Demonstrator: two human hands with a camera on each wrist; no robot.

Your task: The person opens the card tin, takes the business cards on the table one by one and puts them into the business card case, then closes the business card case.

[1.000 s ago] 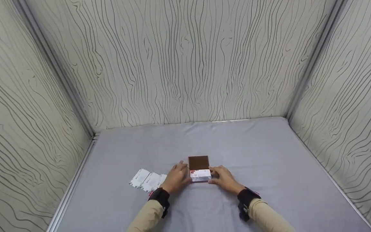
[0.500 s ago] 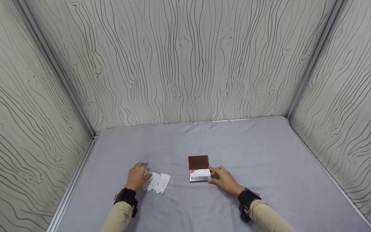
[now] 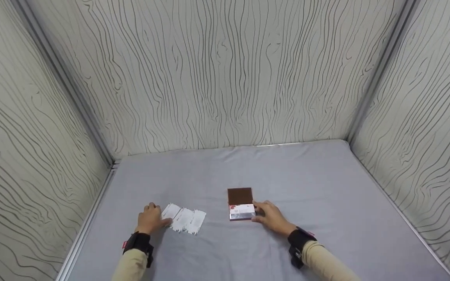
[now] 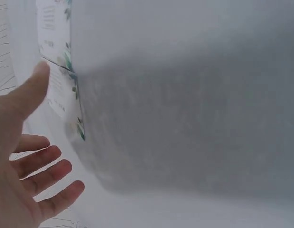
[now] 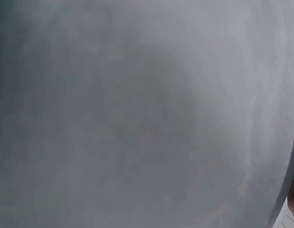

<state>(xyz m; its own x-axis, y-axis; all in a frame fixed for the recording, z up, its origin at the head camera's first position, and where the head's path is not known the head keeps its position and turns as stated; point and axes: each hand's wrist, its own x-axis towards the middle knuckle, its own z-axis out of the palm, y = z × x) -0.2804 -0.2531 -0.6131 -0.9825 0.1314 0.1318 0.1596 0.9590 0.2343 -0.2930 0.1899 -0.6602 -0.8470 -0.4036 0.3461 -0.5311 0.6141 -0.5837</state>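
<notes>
A small brown card case (image 3: 240,196) lies opened flat near the middle of the cloth, its far half bare. White cards with a red leaf print (image 3: 242,210) fill its near half. My right hand (image 3: 272,219) holds the case at its right edge, thumb at the near corner and curled fingers farther up. To the left, several white cards with leafy borders (image 3: 186,219) lie overlapped in a slanted row. My left hand (image 3: 150,219) is at the left end of that row, thumb over the end card; in the left wrist view its fingers (image 4: 52,171) are spread and hold nothing.
A grey cloth (image 3: 311,187) with light wrinkles covers the table. Pale panels with dark wavy lines (image 3: 225,78) stand at the back and both sides. The right wrist view shows mostly blurred grey cloth, with a bit of hand at its right edge.
My left hand has left the case's left side, passed over the loose cards and come to their left end. My right hand stays at the case. The cards have shifted slightly right.
</notes>
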